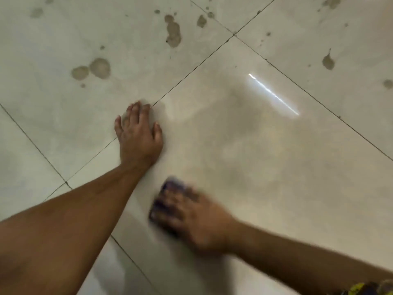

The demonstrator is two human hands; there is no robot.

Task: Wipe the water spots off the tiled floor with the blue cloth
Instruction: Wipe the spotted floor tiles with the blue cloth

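My left hand [139, 133] lies flat on the floor [244, 158], fingers straight and a little apart, palm down, the fingertips reaching just across a grout line [187, 75] that runs up and to the right. My arm stretches back from it toward the lower left corner. My right hand [197, 218] is nearer to me and lower right of the left one, pressed down over the cloth [158, 204]; it is smeared with blur, so I cannot tell how my fingers lie on it, whether they are curled into it or spread on top. The cloth shows as a dark blue edge poking out on the left and far side of that hand, lying on the big tile in the middle. That tile looks glossy, with a bright streak of light [274, 94] reflected on it well beyond my hands. The spots [100, 68] sit on the tiles farther off: a pair of round ones up and left of my left hand, a long blotch [173, 30] near the top middle, a teardrop one [328, 61] at the upper right, and small specks scattered between them. All are well apart from the cloth, and my left hand rests between it and the round pair. A bit of yellow and dark fabric [361, 288] shows at the bottom right corner.
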